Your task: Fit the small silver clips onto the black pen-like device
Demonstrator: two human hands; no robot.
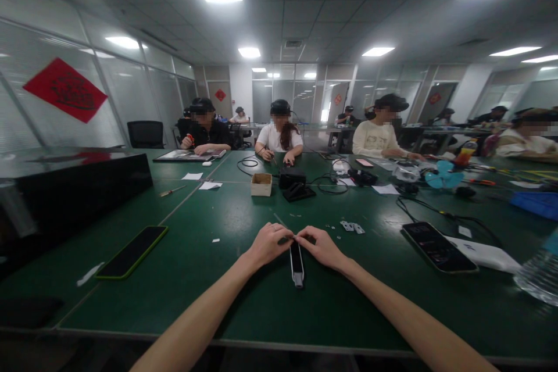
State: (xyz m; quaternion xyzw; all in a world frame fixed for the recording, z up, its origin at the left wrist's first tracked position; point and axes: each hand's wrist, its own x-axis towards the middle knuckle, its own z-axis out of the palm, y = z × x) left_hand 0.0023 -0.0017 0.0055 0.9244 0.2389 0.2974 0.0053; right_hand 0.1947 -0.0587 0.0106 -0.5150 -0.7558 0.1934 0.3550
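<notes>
A slim black remote-like device point(297, 263) with a pale edge lies lengthwise on the green table point(244, 302), its near end pointing at me. My left hand point(268, 243) and my right hand point(323, 247) meet at its far end. Both hands have their fingers curled and their fingertips pinched together on the top of the device. Whatever small part sits between the fingertips is too tiny to make out. A thin rod point(279, 220) lies just beyond my left hand. Small metal pieces point(352, 226) lie beyond my right hand.
A phone in a green case point(132, 251) lies at left, a black phone point(437, 246) on white paper at right, a water bottle point(540, 270) at far right. A cardboard box point(261, 184), black gear point(296, 185) and cables sit mid-table. Several people work at the far side.
</notes>
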